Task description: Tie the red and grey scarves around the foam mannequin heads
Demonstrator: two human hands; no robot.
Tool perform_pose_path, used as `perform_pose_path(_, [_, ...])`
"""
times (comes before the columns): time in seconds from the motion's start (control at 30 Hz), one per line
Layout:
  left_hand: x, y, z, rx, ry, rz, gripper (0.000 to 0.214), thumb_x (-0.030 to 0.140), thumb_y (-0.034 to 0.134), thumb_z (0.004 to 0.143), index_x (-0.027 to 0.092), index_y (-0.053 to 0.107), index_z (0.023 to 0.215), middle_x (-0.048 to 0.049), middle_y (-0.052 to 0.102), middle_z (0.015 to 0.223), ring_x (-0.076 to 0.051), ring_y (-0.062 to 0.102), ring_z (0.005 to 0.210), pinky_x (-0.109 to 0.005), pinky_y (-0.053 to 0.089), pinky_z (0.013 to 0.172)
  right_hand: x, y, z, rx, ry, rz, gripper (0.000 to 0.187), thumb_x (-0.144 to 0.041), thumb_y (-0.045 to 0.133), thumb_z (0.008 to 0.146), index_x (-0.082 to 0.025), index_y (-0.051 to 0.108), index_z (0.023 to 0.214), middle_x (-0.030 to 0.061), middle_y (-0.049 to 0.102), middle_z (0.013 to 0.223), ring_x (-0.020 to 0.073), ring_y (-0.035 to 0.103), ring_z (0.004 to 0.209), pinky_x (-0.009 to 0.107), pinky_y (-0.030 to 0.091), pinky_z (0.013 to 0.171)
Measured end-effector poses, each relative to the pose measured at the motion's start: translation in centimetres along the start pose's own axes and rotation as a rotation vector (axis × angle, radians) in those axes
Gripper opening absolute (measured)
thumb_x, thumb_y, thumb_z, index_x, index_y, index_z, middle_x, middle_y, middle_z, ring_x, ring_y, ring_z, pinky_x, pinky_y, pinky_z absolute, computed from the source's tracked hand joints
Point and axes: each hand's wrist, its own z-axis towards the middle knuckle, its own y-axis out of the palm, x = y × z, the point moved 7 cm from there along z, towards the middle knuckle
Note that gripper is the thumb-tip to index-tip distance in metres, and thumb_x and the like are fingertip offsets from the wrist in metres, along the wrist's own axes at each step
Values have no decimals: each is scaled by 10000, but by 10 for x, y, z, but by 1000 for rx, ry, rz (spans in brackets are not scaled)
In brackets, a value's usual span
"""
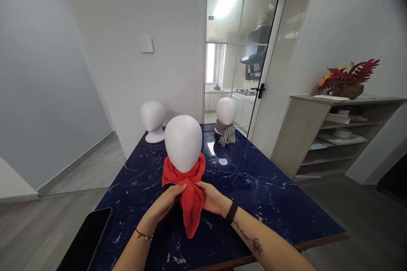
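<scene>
A white foam mannequin head [183, 142] stands near the middle of the table, with a red scarf [192, 209] wrapped round its neck. The scarf's end hangs down in front and lies toward me in a point. My left hand [167, 201] holds the scarf's left side just under the chin, thumb on the cloth. On the other side, my right hand [211, 197] grips the scarf's edge; its fingertips are partly hidden behind the cloth.
A bare foam head [152, 118] stands at the back left, and another foam head [226, 111] with a grey scarf [227, 133] at the back right. A dark phone-like device [85, 239] lies at the left edge of the blue table [254, 203]. Shelves [337, 135] stand right.
</scene>
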Motion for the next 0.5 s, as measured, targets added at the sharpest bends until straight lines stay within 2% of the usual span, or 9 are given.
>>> perform_pose_path(0.07, [2,1,0,-16,10,138,259,373,629,771,152,656,639,-17,630,650,-121,509,597,-235,402,606,0,3,-2,-30,20,26,303,-397,489,845,-129,629,859,67,690,811,157,652,765,271,479,738])
perform_pose_path(0.13, [6,6,-2,-85,50,242,200,343,663,742,148,671,702,-21,641,686,-139,546,658,-240,423,654,-3,5,-4,-62,-24,-20,285,-385,624,771,-122,629,880,51,684,785,142,643,723,257,477,713])
perform_pose_path(0.2, [9,10,-4,-167,82,286,176,275,719,682,143,682,792,-26,653,719,-167,583,735,-259,444,718,-4,5,-6,-82,-43,-118,318,-241,766,624,-122,617,879,-10,647,668,77,563,539,201,433,576])
perform_pose_path(0.27, [11,10,-6,-205,89,289,241,211,750,630,142,670,847,-22,655,730,-166,599,735,-261,454,725,-3,1,-6,-68,-27,-213,430,-126,797,515,-137,592,893,-73,582,559,18,412,395,162,294,433])
perform_pose_path(0.3, [11,8,-6,-208,82,277,272,195,752,620,145,657,870,-17,654,730,-151,599,694,-253,458,695,-3,-3,-5,-53,-18,-253,463,-112,794,492,-144,579,900,-88,561,528,7,358,366,162,226,401])
perform_pose_path(0.37, [11,3,-7,-192,60,245,328,187,745,626,157,607,922,-5,649,716,-116,582,581,-225,445,596,-3,-11,-3,-8,-28,-327,468,-121,775,481,-148,565,898,-87,554,507,13,340,358,171,167,387])
perform_pose_path(0.5, [15,-9,-6,-73,70,238,333,294,698,707,186,499,953,25,620,588,-80,508,397,-177,356,430,-7,-18,0,75,-91,-458,291,-173,726,518,-129,583,767,-70,544,506,30,384,399,182,225,410])
